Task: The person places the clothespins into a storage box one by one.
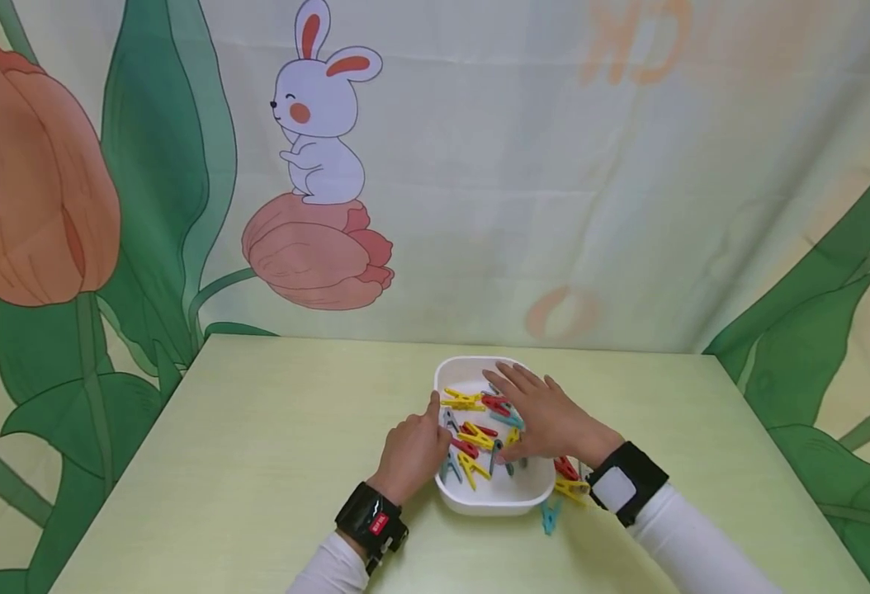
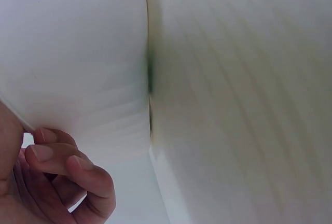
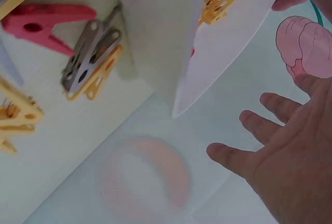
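A white plastic tub (image 1: 494, 508) stands on the table with several red, yellow, blue and grey clothespins lying loose in it, among them a yellow clothespin (image 1: 474, 437). My left hand (image 1: 413, 450) grips the tub's left rim, thumb over the edge and the other fingers curled against the outer wall, as the left wrist view shows. Over the tub's right half hovers my right hand (image 1: 554, 417), its fingers spread and holding nothing visible; it hides some clothespins. In the right wrist view, its fingers (image 3: 264, 125) are straight and apart.
To the right of the tub, several clothespins lie on the table (image 1: 271, 462), including a blue clothespin (image 1: 550, 517), a red clothespin (image 3: 52, 19) and a grey clothespin (image 3: 85, 60). A curtain (image 1: 479, 206) printed with a rabbit and tulips hangs behind the table's back edge.
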The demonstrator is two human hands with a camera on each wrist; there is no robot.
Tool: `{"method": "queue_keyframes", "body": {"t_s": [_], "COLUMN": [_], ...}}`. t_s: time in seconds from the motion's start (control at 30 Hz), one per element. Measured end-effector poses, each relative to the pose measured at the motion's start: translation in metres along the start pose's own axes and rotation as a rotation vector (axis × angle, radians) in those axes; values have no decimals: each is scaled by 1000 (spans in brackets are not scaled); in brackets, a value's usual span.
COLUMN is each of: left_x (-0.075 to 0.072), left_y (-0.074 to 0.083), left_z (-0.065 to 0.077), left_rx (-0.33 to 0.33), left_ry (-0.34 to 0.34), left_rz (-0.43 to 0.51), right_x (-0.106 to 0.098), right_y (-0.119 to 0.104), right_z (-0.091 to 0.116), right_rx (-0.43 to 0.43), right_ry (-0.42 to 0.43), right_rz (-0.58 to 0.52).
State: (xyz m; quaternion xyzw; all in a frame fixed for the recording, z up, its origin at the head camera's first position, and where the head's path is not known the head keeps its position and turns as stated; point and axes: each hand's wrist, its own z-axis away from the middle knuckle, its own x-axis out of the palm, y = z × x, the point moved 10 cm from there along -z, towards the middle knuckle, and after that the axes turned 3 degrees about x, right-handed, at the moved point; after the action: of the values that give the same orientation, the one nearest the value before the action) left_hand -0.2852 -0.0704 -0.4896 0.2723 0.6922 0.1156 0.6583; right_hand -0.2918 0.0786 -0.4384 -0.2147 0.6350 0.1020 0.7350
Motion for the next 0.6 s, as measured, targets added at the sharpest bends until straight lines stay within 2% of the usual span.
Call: {"method": "queue_keyframes", "body": {"t_s": [0.23,0.6], "left_x": [1,1], "left_y": [-1,-1], "left_z": [2,1], "left_rx": [-12,-22], "left_ry": [-7,-20], "left_rz": [2,13], "right_x": [0,9], "right_y": [22,72], "right_z": [13,40], "right_rx": [39,144], "right_ry": [35,66], "right_rz": [-46,-103]}}
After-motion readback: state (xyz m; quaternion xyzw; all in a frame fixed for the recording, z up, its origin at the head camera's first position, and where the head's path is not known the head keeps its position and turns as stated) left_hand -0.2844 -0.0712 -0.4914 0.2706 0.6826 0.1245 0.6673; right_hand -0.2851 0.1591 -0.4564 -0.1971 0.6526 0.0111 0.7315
